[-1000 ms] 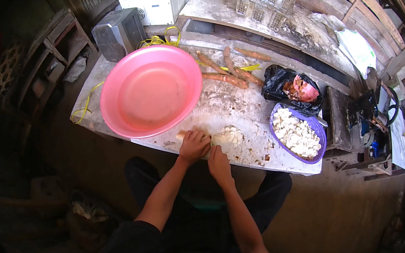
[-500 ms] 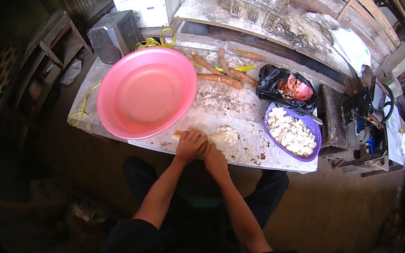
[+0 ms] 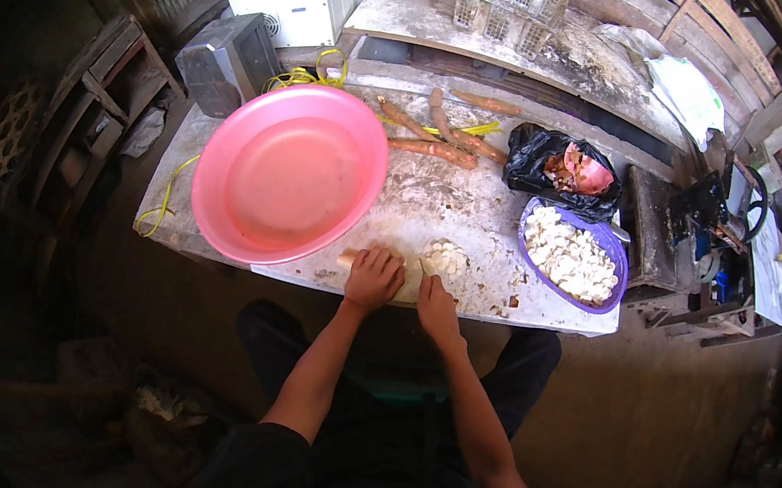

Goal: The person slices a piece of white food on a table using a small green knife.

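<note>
A pale peeled root, cream with a tan tinge at its bared end, lies at the near edge of the desk, that end showing at 10 o'clock of the left hand. At the hand's 2 o'clock sits a low heap of white slices; between 10 and 11, a round, smooth pink plastic basin; toward 1, rough brown unpeeled roots; at 2, a crumpled black plastic bag; toward 3, a purple plastic basket of white pieces. The desk is pale, stained and scuffed. The left hand's grip curls over the root; the right hand's is pressed together around a small knife.
</note>
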{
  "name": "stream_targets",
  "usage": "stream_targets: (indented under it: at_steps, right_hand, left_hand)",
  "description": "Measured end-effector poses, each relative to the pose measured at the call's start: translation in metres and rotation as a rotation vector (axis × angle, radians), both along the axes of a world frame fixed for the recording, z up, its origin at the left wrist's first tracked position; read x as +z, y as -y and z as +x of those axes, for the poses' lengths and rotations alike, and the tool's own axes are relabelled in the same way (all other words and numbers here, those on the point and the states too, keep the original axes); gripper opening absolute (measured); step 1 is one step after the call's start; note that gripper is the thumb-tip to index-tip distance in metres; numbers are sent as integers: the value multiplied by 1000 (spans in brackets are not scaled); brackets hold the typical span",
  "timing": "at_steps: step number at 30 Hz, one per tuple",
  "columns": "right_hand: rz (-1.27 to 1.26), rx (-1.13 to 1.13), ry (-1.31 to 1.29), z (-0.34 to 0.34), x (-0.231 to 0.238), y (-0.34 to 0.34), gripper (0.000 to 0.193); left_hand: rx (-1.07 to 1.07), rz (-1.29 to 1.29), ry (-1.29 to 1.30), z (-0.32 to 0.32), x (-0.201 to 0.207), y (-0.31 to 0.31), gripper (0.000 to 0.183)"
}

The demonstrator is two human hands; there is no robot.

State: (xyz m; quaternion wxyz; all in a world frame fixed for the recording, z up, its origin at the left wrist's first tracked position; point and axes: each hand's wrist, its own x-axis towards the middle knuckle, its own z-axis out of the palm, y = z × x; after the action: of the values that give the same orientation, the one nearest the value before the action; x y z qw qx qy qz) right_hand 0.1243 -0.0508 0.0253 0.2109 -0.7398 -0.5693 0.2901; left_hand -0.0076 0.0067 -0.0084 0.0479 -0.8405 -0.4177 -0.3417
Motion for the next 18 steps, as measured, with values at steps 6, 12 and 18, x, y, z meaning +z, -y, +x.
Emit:
stream_targets:
  at_steps: [6,12,18]
  right_hand:
    - [98,-50,-195,-3,5,1,28]
    - [-47,9,-74,-18,11,3,28]
    - [-71,-7,-61,-26,10,1,29]
  left_hand:
    - [-12,-19,17,-1,0,0,14]
    - [-49,-24,29,-2,3,0,16]
    - [-42,-55,-16,-2,2,1,18]
